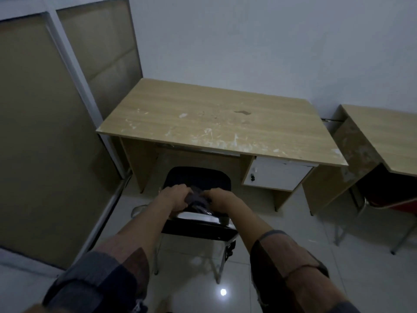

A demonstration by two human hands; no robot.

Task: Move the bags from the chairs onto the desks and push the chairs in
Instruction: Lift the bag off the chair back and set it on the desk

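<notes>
A black chair (198, 177) with a shiny backrest stands in front of a light wooden desk (216, 123), its seat partly under the desktop. A dark grey bag (196, 199) lies at the back of the seat. My left hand (174, 194) grips the bag from the left and my right hand (217, 195) grips it from the right, both with fingers curled around the fabric. The bag is mostly hidden behind my hands and the backrest.
A second wooden desk (383, 132) stands to the right with a red chair (392, 199) under it. A white lockable drawer (277, 175) hangs under the near desk. A framed partition wall (56, 109) runs along the left. The floor is glossy white tile.
</notes>
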